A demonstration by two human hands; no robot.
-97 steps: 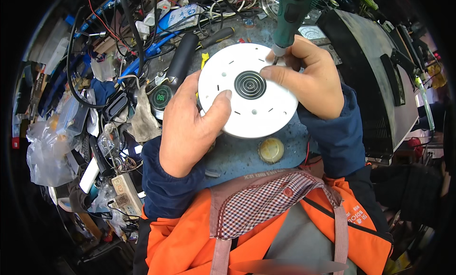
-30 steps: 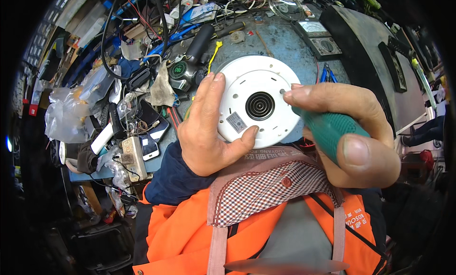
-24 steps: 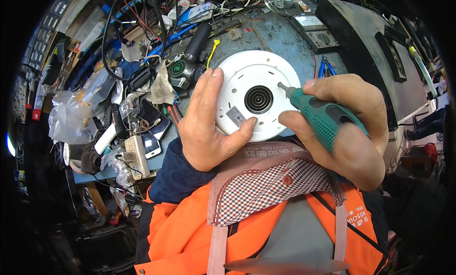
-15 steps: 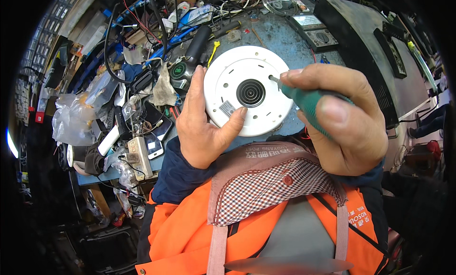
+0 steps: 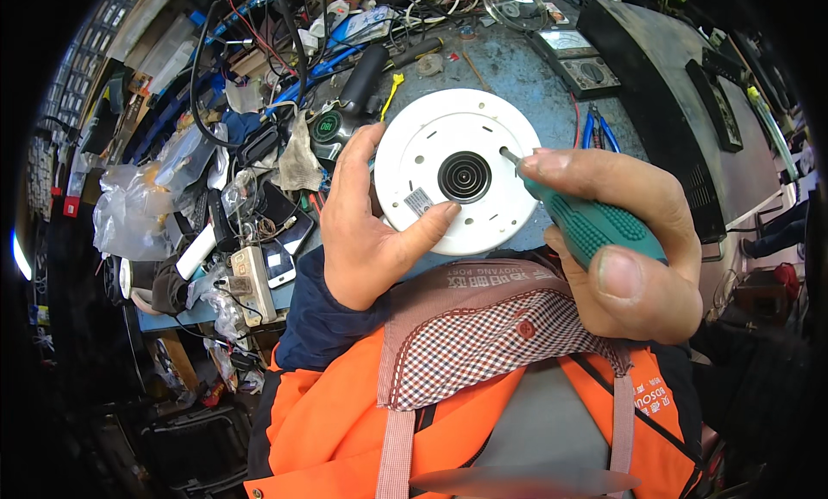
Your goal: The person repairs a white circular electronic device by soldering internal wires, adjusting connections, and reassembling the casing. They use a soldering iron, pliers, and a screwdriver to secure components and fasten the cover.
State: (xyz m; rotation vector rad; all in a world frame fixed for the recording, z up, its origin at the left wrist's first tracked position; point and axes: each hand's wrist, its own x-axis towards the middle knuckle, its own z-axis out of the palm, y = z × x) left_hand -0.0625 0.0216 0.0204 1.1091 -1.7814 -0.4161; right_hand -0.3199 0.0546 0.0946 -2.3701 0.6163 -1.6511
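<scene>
A round white plastic housing (image 5: 514, 197) sits in front of my chest, its flat underside with small holes and slots facing me. Concentric rings mark the black disc (image 5: 464, 177) at its middle. My left hand (image 5: 366, 244) grips the housing along its left edge, with the thumb on its face beside a small label. In my right hand (image 5: 647, 296) is a screwdriver (image 5: 604, 223) with a ribbed green handle. Its shaft reaches into a hole at the right of the housing; whether it meets a screw in there is hidden.
A hot-air gun (image 5: 349, 102), a grey rag (image 5: 299, 158), plastic bags (image 5: 129, 219) and a phone (image 5: 279, 264) crowd the left of the blue bench. Blue-handled pliers (image 5: 599, 130) and a multimeter (image 5: 586, 70) lie at the back right, near a large black panel (image 5: 642, 102).
The housing has shifted slightly right and toward me. My right hand has moved with it and turned, showing more of the screwdriver's handle. Both hands keep their hold.
</scene>
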